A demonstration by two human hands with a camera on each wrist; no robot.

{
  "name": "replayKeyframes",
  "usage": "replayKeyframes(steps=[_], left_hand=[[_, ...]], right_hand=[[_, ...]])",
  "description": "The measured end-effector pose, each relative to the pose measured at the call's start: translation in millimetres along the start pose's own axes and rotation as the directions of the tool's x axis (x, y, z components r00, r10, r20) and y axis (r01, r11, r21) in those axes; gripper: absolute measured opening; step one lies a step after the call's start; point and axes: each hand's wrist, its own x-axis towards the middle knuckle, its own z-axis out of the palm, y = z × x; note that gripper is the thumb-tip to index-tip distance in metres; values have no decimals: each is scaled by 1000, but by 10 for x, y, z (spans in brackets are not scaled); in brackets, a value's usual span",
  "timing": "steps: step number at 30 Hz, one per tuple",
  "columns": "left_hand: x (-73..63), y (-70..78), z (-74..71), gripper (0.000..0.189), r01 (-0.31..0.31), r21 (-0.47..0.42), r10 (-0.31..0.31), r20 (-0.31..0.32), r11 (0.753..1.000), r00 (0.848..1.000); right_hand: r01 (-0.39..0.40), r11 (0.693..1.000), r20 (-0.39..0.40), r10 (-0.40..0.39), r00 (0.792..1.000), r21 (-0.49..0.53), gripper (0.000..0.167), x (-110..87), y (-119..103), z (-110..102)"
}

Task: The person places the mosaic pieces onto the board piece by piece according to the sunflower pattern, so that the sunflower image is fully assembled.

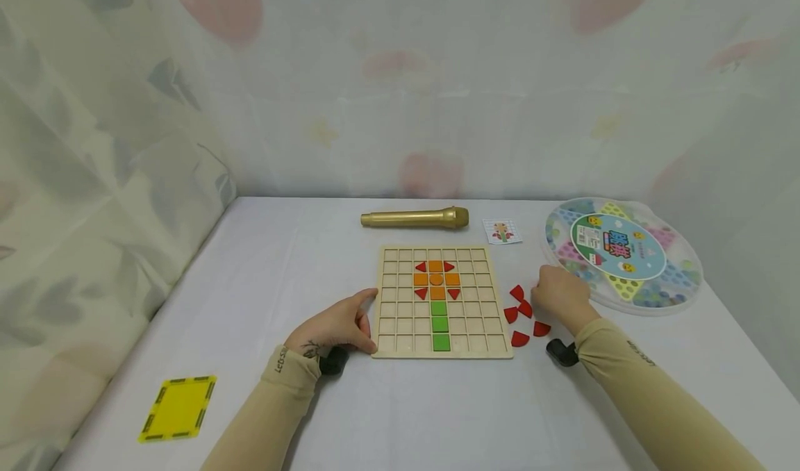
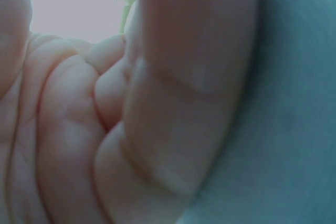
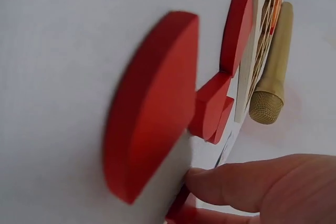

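A wooden grid board (image 1: 406,325) lies on the table with orange squares (image 1: 435,266), an orange disc (image 1: 435,279), red triangles (image 1: 421,294) and green squares (image 1: 440,324) set in it. My left hand (image 1: 337,324) touches the board's left side, thumb by the near corner, index fingertip farther up the edge. To the right of the board, my right hand (image 1: 562,295) is low over the table. Between its thumb (image 3: 231,184) and a finger it pinches a red quarter-circle piece (image 3: 181,211), mostly hidden. Several loose red quarter-circle pieces (image 3: 157,103) lie beside that hand.
Behind the board lies a gold microphone (image 1: 412,219), beside a small pattern card (image 1: 502,231). A round clear plastic case (image 1: 678,276) with a printed label is at the back right. A yellow square frame (image 1: 178,408) lies at the front left. Curtains border the table.
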Motion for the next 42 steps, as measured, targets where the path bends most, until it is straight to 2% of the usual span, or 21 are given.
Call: replayKeyframes(steps=[14, 19, 22, 26, 31, 34, 38, 39, 42], left_hand=[[-18, 0, 5, 109, -22, -11, 22, 13, 1000, 1000], [-34, 15, 7, 108, -34, -25, 35, 12, 999, 999], [-41, 30, 10, 108, -29, -29, 29, 3, 999, 1000], [-40, 39, 11, 108, -24, -21, 24, -6, 999, 1000], [-13, 16, 7, 108, -13, -10, 13, -6, 1000, 1000], [0, 10, 6, 108, -7, -8, 7, -7, 1000, 1000], [2, 13, 3, 108, -3, 3, 3, -12, 1000, 1000], [1, 12, 3, 108, -3, 9, 3, -12, 1000, 1000], [-2, 11, 4, 108, -2, 2, 2, -13, 1000, 1000]], right_hand=[[87, 992, -99, -77, 992, 97, 14, -24, -4, -38], [198, 967, -179, -170, 969, 158, 10, -68, -162, -127], [278, 942, -194, -242, 950, 186, 8, -81, -318, -149], [402, 894, -182, -370, 911, 199, 8, -86, -538, -119], [562, 806, -149, -542, 827, 185, 9, -86, -750, -51], [633, 760, -107, -624, 774, 149, 12, -80, -838, -24], [693, 715, -20, -694, 719, 94, 13, -72, -924, 9], [702, 707, 1, -705, 710, 84, 12, -71, -942, 17], [704, 708, 59, -706, 706, 54, 12, -71, -989, 57]])
